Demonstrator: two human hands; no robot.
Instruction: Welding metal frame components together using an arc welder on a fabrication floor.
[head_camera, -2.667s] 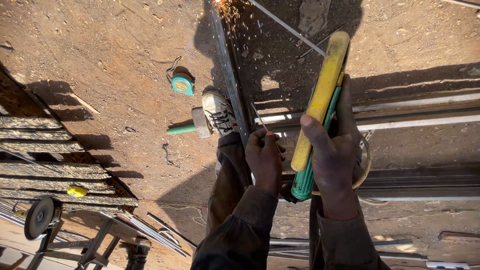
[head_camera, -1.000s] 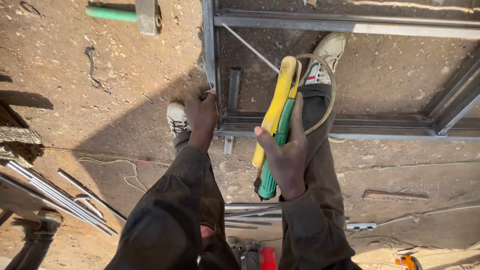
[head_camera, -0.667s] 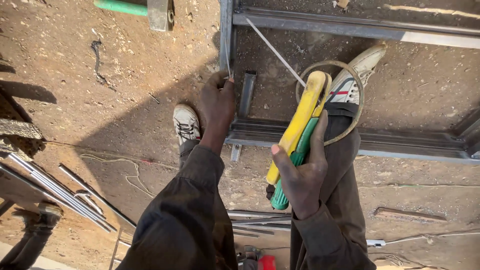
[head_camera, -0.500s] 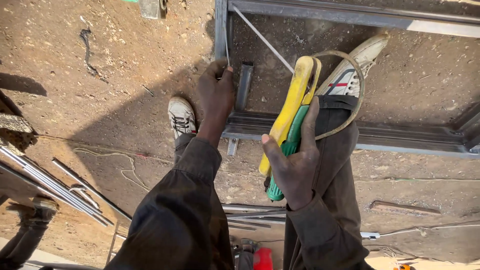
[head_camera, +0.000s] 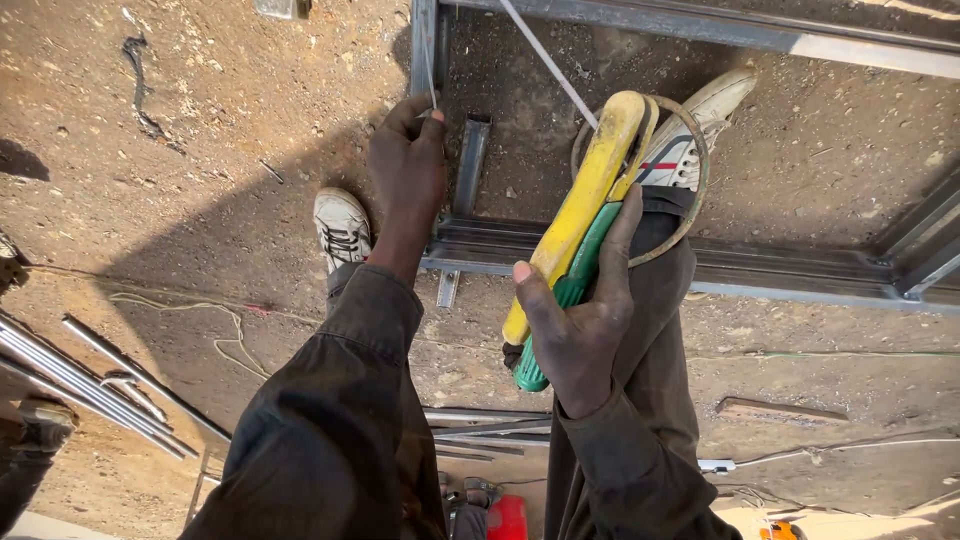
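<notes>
My left hand (head_camera: 408, 165) reaches down to the left upright of a grey steel tube frame (head_camera: 770, 268) lying on the dirt. Its fingertips pinch a thin pale wire (head_camera: 429, 62) that runs up along that bar. My right hand (head_camera: 580, 335) is closed around a long tool with one yellow and one green handle (head_camera: 590, 200), held upright. A thin metal ring (head_camera: 697, 190) shows behind the tool's top. My left white sneaker (head_camera: 342, 228) stands outside the frame, and my right one (head_camera: 692, 128) stands inside it.
A short steel tube piece (head_camera: 470, 165) lies beside the frame's corner. A thin rod (head_camera: 548, 62) crosses the frame diagonally. A bundle of metal rods (head_camera: 90, 380) lies at the left, with more bars (head_camera: 485, 425) between my legs. A red object (head_camera: 508, 518) sits at the bottom edge.
My left hand has moved up from the frame's lower rail to the corner bar and pinched the wire. The tool stays in my right hand, and the view has shifted closer.
</notes>
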